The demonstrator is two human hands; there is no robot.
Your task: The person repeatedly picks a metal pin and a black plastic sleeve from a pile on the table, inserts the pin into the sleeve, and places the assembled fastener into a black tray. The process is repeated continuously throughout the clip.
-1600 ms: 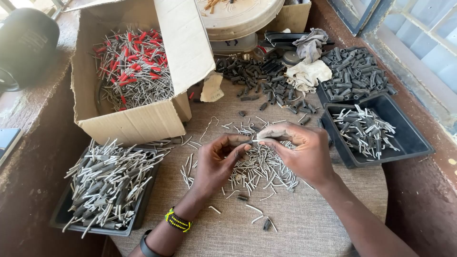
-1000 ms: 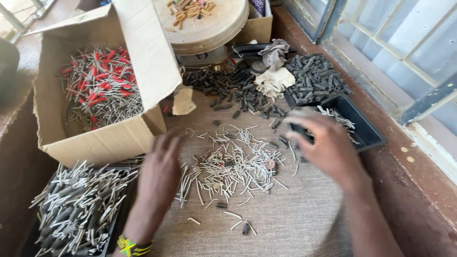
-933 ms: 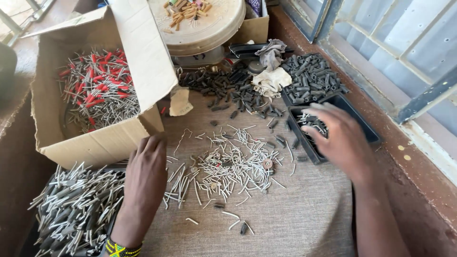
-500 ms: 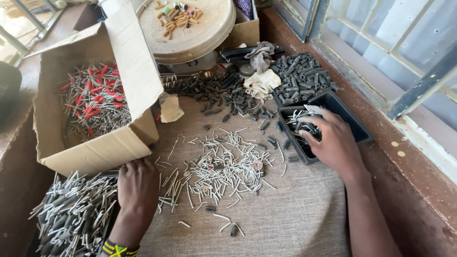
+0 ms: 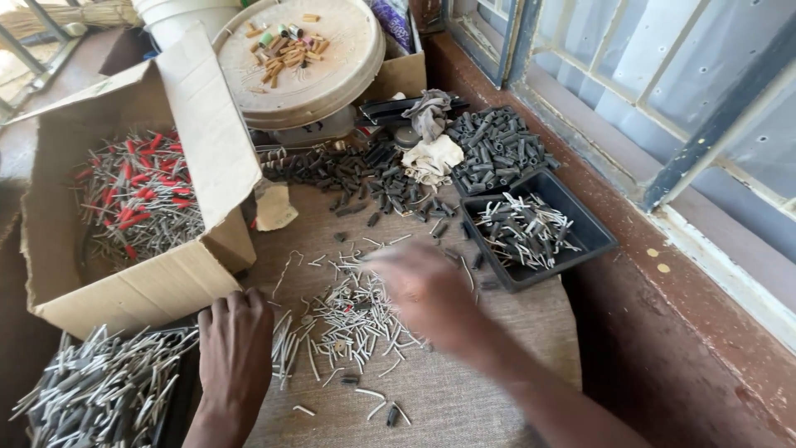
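Your right hand (image 5: 427,290) has swung back from the black tray (image 5: 590,241) to the loose pin pile (image 5: 352,319), too blurred to read its fingers; your left hand (image 5: 235,348) rests flat beside the pile, fingers together

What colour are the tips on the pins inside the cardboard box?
Red tips, seen in the head view.

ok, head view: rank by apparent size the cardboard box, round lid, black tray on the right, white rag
1. cardboard box, clearly largest.
2. round lid.
3. black tray; looks close to the lid in span and lies nearer the camera, so the order of 2 and 3 is unsure.
4. white rag, smallest.
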